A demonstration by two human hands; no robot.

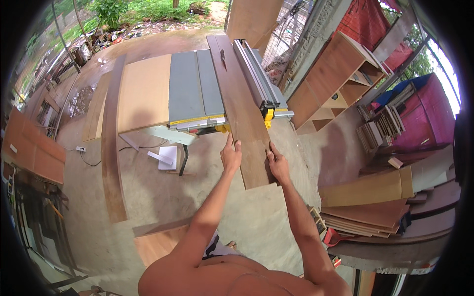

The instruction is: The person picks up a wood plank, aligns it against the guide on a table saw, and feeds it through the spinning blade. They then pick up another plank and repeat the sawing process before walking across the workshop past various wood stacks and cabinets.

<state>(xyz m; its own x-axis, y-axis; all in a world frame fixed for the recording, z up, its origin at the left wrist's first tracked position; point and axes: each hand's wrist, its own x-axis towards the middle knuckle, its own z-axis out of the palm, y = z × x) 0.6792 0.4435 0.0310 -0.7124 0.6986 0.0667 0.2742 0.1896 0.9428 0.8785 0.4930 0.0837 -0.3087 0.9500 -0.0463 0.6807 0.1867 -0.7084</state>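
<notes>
A long brown wooden board [241,101] lies on a grey table saw [185,81], its near end sticking out past the front of the saw toward me. My left hand [230,155] grips the board's left edge near this end, index finger stretched along it. On the opposite edge, a little lower, my right hand [278,164] has its thumb on top and its other fingers curled under, partly hidden. The saw's metal fence [254,74] runs along the board's right side. Toward the far end, a thin dark blade or splitter [223,58] stands up through the board.
A light wooden panel [143,91] adjoins the saw's left side, with a long brown plank [112,143] beyond it. Below lie a white piece [168,157] and cables on the floor. Right stand a wooden cabinet [328,81] and stacked boards [365,214]; a panel [158,244] lies near my legs.
</notes>
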